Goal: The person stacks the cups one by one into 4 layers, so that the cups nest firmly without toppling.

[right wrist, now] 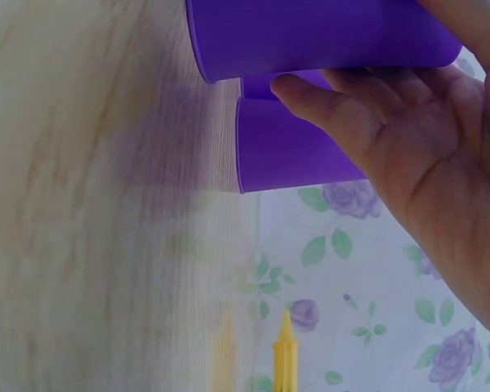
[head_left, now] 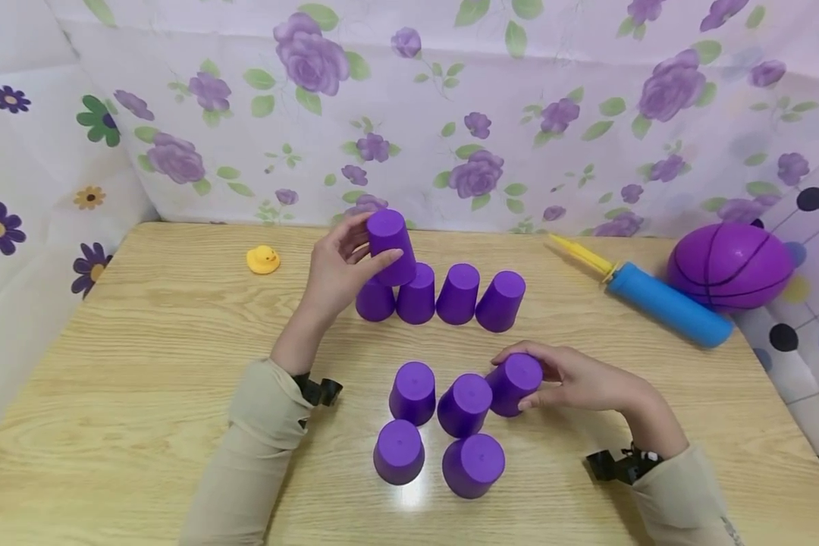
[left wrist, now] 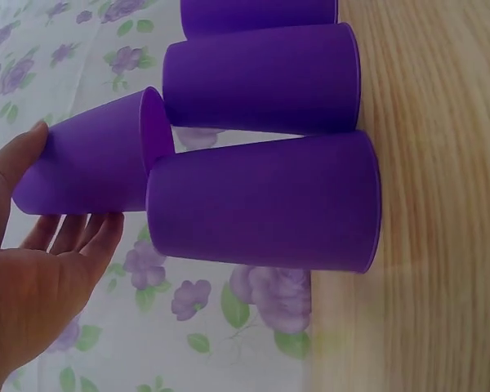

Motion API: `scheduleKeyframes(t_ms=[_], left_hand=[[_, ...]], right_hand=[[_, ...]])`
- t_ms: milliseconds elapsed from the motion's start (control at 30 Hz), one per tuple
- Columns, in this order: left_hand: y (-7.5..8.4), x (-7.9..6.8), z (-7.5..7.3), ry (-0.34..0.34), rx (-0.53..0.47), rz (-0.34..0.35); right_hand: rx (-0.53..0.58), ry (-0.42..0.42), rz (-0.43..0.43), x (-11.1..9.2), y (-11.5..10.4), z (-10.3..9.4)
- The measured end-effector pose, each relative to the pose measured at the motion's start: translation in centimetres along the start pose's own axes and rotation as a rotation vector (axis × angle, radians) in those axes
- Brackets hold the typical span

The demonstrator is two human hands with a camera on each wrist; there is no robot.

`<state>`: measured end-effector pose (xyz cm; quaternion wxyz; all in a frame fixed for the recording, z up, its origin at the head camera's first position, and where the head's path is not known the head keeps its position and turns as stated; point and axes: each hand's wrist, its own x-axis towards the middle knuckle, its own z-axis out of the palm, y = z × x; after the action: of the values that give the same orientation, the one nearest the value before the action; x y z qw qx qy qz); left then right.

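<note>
My left hand (head_left: 337, 269) grips an upside-down purple plastic cup (head_left: 389, 246), thumb on one side and fingers on the other. That cup is held over the left end of a back row of several upturned purple cups (head_left: 458, 294), its rim right at the tops of the two leftmost. In the left wrist view the held cup (left wrist: 90, 155) tilts against the nearest row cup (left wrist: 261, 202). My right hand (head_left: 573, 375) holds another upturned purple cup (head_left: 515, 383) between thumb and fingers, at the right of a front group of several upturned cups (head_left: 464, 406).
A yellow rubber duck (head_left: 263, 260) sits at the back left of the wooden table (head_left: 143, 364). At the back right lie a blue balloon pump (head_left: 669, 303) with a yellow nozzle and a purple ball (head_left: 730, 265). A floral cloth (head_left: 409, 114) hangs behind the table.
</note>
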<state>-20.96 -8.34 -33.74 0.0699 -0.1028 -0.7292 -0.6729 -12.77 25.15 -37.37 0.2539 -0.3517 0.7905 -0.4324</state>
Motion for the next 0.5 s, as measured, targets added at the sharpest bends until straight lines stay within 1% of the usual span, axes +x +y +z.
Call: scheduleKeyframes(t_ms=[100, 233, 500], left_hand=[[-0.14, 0.03, 0.29, -0.011, 0.004, -0.012], [-0.26, 0.03, 0.55, -0.005, 0.009, -0.011], [-0.56, -0.08, 0.69, 0.001, -0.023, -0.028]], right_hand=[[-0.003, 0.005, 0.0, -0.03, -0.15, -0.03], [-0.008, 0.01, -0.006, 0.01, -0.24, -0.08], [-0.012, 0.022, 0.01, 0.14, 0.12, 0.09]])
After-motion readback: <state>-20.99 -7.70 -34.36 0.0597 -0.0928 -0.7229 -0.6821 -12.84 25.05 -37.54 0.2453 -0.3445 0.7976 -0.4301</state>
